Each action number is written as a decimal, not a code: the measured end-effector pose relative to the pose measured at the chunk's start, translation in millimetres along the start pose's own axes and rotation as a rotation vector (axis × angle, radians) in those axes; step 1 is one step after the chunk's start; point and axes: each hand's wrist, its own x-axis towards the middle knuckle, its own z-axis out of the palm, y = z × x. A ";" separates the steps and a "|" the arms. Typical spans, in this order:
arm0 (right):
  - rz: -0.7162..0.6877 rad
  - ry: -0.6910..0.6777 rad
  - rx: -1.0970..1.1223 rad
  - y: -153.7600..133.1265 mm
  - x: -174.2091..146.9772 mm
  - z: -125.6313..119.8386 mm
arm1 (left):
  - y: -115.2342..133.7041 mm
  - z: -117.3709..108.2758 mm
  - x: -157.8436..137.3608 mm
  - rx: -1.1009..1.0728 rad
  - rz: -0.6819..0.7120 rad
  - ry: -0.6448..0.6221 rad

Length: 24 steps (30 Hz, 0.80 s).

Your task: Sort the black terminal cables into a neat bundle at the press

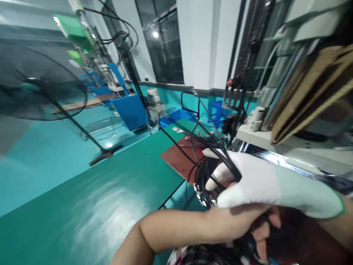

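My right hand, in a white glove with a pale green cuff, is closed around a bundle of black cables. The cables run between its fingers, and their loops hang below it. Shiny metal ends show at the lower side of the loops. My bare left hand crosses beneath the right wrist. Its fingers are bent over dark cables low in the view, though shadow and blur hide part of the grip. More black cables lie at the bottom edge, near a checked cloth.
A green tabletop carries a reddish-brown mat with cable ends at its far side. A machine with cardboard pieces stands close on the right. A blue bin, a blue stool and a floor fan stand beyond.
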 end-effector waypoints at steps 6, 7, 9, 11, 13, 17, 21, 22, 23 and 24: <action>0.135 0.136 0.159 65.4 -53.4 3.4 | -84.9 55.7 56.9 -0.238 -0.241 -0.135; 0.161 0.159 0.209 80.0 -63.7 6.7 | -96.5 58.6 56.4 -0.230 -0.243 -0.181; 0.183 0.222 0.273 105.6 -87.5 12.0 | -107.4 50.9 49.3 -0.189 -0.250 -0.272; 0.198 0.304 0.306 125.0 -113.3 15.7 | -100.7 27.1 41.2 -0.176 -0.240 -0.285; 0.198 0.365 0.363 138.7 -135.7 20.2 | -80.5 -3.5 39.2 -0.240 -0.100 -0.127; 0.237 0.344 0.643 152.0 -152.1 39.5 | -33.1 -43.5 55.1 -0.401 0.146 0.164; 0.279 0.178 1.005 146.7 -147.7 62.9 | -8.9 -37.7 76.4 -0.353 0.124 0.225; 0.275 0.136 1.097 142.4 -149.7 66.9 | -4.9 -32.2 80.7 -0.323 0.109 0.207; 0.281 0.110 1.175 137.4 -154.1 69.9 | -0.7 -26.1 84.5 -0.295 0.095 0.185; 0.299 0.107 1.228 132.1 -160.9 72.0 | 3.8 -19.7 88.0 -0.267 0.083 0.163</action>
